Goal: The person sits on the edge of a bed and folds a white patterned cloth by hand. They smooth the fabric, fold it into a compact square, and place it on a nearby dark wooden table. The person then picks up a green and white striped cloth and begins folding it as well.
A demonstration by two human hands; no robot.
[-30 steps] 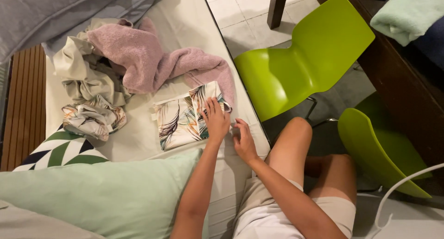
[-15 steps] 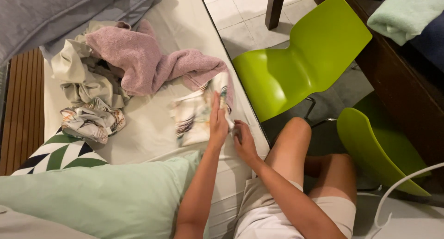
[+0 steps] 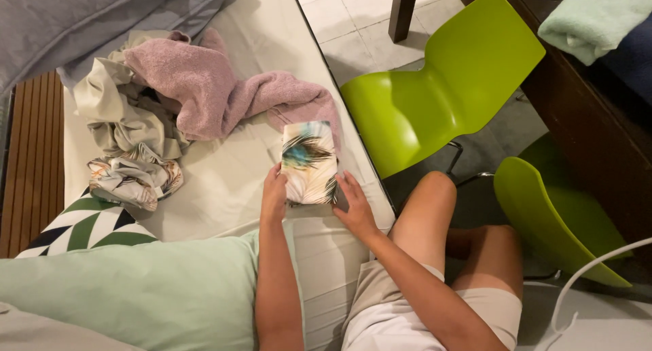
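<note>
The left hand [image 3: 274,193] and right hand [image 3: 353,205] lay flat and open-fingered against the two long sides of a folded feather-print cloth [image 3: 310,162], pressing rather than gripping it. That cloth sat on the bed [image 3: 224,181] just below the pink towel [image 3: 204,96], close to the bed's right edge, with bare sheet to its left.

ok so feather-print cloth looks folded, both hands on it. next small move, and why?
Probably press it flat, then slide it aside. The cloth is a narrow folded rectangle on the sheet, left hand and right hand at its near corners, with the unfolded pile close on the left.
</note>
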